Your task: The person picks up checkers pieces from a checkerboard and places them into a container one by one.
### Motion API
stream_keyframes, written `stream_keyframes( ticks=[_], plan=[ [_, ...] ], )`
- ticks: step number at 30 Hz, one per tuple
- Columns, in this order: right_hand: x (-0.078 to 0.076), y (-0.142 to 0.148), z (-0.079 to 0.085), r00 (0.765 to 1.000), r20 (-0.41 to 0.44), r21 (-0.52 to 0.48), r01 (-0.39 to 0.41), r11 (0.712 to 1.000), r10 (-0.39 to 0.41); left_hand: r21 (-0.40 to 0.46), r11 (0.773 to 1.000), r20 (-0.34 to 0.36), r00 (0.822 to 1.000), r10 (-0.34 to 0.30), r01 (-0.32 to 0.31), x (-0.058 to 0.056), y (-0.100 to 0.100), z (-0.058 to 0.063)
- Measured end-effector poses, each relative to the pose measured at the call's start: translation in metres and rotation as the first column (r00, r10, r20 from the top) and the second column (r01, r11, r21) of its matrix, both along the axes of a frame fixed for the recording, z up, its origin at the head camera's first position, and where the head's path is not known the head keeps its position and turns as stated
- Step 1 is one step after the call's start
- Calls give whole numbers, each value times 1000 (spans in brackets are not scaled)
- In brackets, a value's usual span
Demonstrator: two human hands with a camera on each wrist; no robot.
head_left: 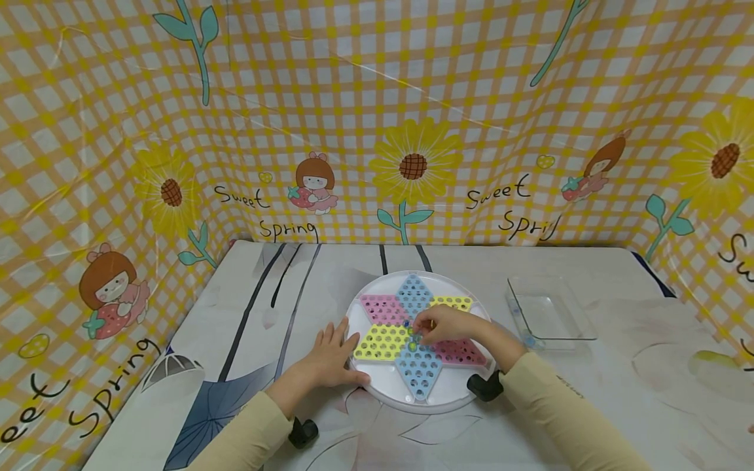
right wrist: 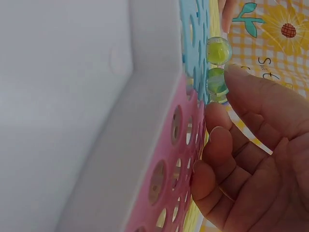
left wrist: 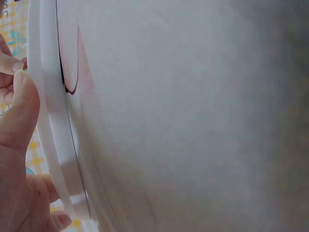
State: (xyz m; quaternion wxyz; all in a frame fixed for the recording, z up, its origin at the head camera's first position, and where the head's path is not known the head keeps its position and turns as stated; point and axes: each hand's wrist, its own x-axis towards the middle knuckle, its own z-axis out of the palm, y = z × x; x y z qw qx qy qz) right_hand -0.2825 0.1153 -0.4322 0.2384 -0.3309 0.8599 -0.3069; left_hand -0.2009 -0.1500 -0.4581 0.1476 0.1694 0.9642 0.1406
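A round white Chinese checkers board (head_left: 377, 384) with a star of blue, yellow and pink holed sections lies on the table. My left hand (head_left: 331, 356) rests at its left rim, fingers spread, with the thumb along the near edge. Over the star's middle, my right hand (head_left: 443, 325) holds a clear glass marble with a green swirl (right wrist: 217, 81) at the tips of thumb and index finger, close against the board. Another yellow-green marble (right wrist: 219, 50) sits beside it in the right wrist view. A dark blue marble (head_left: 406, 324) sits just left of the fingertips.
To the right of the board stands a clear rectangular container (head_left: 550, 313), with some bluish marbles (head_left: 532, 341) at its near left corner. A yellow checked cloth (head_left: 353, 85) with sunflowers hangs behind the table and at both sides.
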Motion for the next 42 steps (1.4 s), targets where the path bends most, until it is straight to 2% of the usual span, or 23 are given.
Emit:
stream_keyframes(
  ticks=[13,21,26,36,42],
  plan=[
    [2,-5,1,1000,-23,76,8,997,-6,-2,1000,-6,1000,-1,1,-1,0,-3],
    [0,-4,-1,999,-49,84,-1,996,5,-7,1000,-13,1000,-4,4,-1,0,-3],
    [-1,-3,0,999,-35,96,-10,995,14,-8,1000,-21,1000,-12,12,-2,0,-4],
    [-5,-1,14,997,-62,96,-45,994,51,-8,1000,-8,1000,-8,8,-1,0,-1],
    [-9,1,23,993,-96,92,-66,994,75,35,999,-12,1000,-14,14,0,-2,-2]
  ],
)
